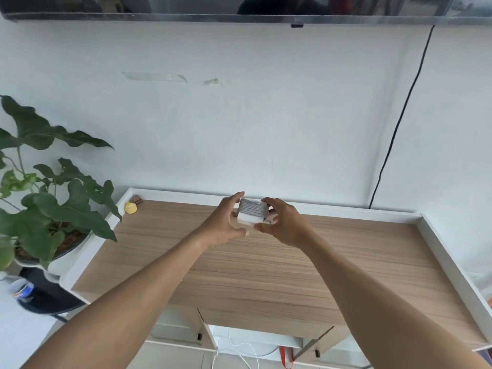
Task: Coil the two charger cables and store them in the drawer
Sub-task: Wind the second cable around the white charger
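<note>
Head view: fingers [237, 197] of both hands curl round a white charger brick [249, 220] with grey cable [253, 208] wound tight on it. Left hand [226, 222] grips its left side, right hand [286, 226] its right, held above the wooden worktop [266, 275]. One coil looks about done, not stored. Below the front edge a loose white cable [241, 348] lies in an open compartment [255, 338], likely the second one, not coiled. Compartment cut off: drawer or cupboard, cannot tell. Grey cable's free end is hidden.

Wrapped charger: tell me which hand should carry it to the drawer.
Probably left: the left hand spans the wrapped charger top to bottom, while the right hand seems busy with the cable end.
</note>
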A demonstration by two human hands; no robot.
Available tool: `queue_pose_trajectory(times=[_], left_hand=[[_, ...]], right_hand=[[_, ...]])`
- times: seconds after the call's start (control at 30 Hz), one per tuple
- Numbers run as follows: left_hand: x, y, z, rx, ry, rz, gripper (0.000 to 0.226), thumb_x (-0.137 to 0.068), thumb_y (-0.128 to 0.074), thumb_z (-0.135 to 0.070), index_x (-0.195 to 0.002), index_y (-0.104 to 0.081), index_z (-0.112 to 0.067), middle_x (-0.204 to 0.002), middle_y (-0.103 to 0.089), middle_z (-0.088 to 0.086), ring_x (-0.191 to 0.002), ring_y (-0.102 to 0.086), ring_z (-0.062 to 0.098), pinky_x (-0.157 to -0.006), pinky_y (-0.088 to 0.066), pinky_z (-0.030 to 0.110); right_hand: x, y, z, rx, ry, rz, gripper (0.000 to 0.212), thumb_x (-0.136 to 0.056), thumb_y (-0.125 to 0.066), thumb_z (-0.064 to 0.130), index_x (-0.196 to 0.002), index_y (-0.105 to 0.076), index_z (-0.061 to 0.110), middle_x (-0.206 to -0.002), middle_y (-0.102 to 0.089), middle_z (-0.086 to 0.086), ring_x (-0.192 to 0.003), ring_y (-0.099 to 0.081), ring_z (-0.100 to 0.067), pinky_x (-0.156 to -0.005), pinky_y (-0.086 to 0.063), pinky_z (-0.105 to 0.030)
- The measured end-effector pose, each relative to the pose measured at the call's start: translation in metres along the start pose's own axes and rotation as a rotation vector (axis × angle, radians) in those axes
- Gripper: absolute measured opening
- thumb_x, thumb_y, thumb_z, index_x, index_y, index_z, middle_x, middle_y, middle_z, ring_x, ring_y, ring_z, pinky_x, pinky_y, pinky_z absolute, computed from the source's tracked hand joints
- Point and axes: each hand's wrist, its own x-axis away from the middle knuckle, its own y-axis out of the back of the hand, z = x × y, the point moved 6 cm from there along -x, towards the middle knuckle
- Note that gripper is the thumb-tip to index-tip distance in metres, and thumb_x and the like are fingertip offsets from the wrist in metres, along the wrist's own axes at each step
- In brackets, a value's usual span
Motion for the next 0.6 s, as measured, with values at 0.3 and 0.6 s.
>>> queue_pose_trajectory(times=[0.3, 0.6], left_hand=[[-0.005, 0.020, 0.059, -0.155, 0.079, -0.005, 0.081, -0.065, -0.087, -0.025, -0.135, -0.047, -0.025, -0.122, -0.057, -0.009, -0.104, -0.057, 0.010, -0.086, -0.048, 0.024], [0.020, -0.016, 0.136, -0.283, 0.166, 0.042, 0.080, -0.065, -0.082, -0.035, -0.135, -0.046, -0.022, -0.132, -0.050, -0.010, -0.114, -0.053, 0.012, -0.095, -0.045, 0.030]], right_hand=[[-0.027, -0.061, -0.011, 0.035, -0.048, 0.172, 0.062, -0.070, -0.077, 0.038, -0.127, -0.052, 0.036, -0.120, -0.063, 0.017, -0.114, -0.057, -0.001, -0.092, -0.047, -0.029], [-0.021, -0.143, -0.050, 0.198, -0.146, 0.392, 0.075, -0.073, -0.076, 0.037, -0.139, -0.041, 0.035, -0.140, -0.048, 0.009, -0.125, -0.047, -0.014, -0.103, -0.039, -0.033]])
